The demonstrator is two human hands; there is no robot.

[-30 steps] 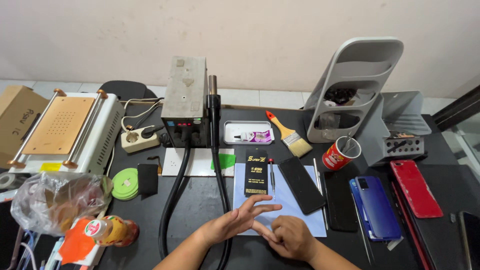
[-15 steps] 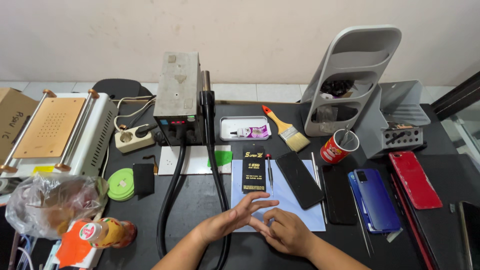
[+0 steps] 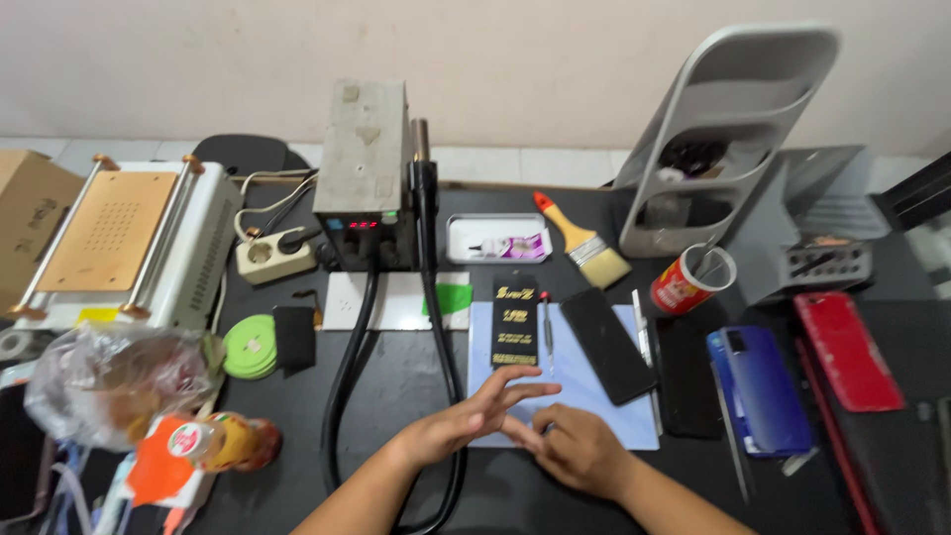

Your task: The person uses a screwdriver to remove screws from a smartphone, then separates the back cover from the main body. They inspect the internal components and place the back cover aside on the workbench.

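My left hand point(image 3: 466, 421) and my right hand point(image 3: 577, 454) meet over the near edge of a pale blue mat point(image 3: 584, 386) on the dark table. The left fingers are spread and stretched to the right, their tips touching the right hand. The right hand is curled, fingers closed; whether something small is pinched there I cannot tell. A black slim box with gold print point(image 3: 515, 320) and a black phone point(image 3: 606, 344) lie on the mat just beyond the hands. A thin screwdriver point(image 3: 546, 327) rests between them.
A grey hot-air station point(image 3: 365, 168) with black hoses point(image 3: 349, 386) stands at the back. Left: a screen separator machine point(image 3: 119, 243), plastic bag point(image 3: 109, 381), green tape point(image 3: 250, 347). Right: paintbrush point(image 3: 582, 241), red cup point(image 3: 686, 282), blue phone point(image 3: 758, 386), red phone point(image 3: 847, 349), grey rack point(image 3: 728, 129).
The hands stay together at the mat's near edge, barely shifting. The view has tilted and shifted a little.
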